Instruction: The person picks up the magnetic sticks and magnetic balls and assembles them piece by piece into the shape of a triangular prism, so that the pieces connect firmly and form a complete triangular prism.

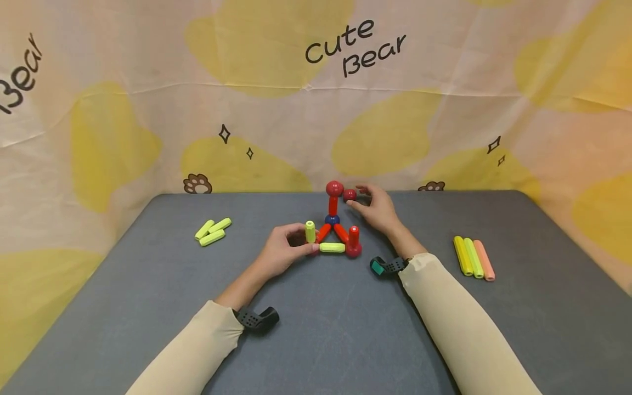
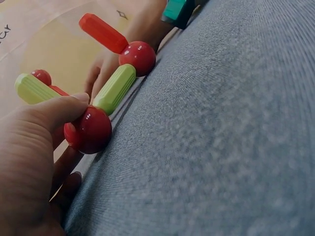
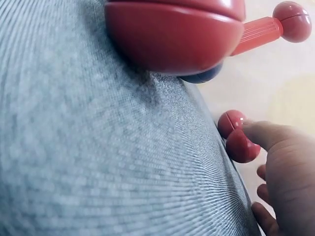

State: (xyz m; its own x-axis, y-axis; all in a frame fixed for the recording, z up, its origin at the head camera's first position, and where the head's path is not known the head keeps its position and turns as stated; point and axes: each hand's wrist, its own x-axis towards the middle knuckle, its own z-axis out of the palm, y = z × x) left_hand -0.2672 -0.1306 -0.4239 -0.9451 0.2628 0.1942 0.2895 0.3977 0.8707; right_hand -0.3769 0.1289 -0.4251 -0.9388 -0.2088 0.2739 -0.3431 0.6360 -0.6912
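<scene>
In the head view, my left hand (image 1: 283, 249) pinches a red ball (image 2: 91, 130), best seen in the left wrist view, at the front left corner of a magnetic stick-and-ball frame. A lime rod (image 1: 310, 231) rises from that corner, and another lime rod (image 1: 332, 248) runs to the right red ball (image 1: 353, 249), which bears an upright red rod (image 1: 354, 236). At the back, a blue ball (image 1: 332, 220) carries a red rod topped by a red ball (image 1: 334, 188). My right hand (image 1: 377, 208) reaches two loose red balls (image 3: 242, 146); its thumb appears to touch them, with the other fingers slightly apart.
Several short lime rods (image 1: 212, 232) lie on the left of the grey table (image 1: 316, 340). On the right, a yellow rod (image 1: 463, 255), a lime rod (image 1: 474, 258) and a salmon rod (image 1: 484, 260) lie side by side. A printed cloth (image 1: 276, 115) hangs behind the table.
</scene>
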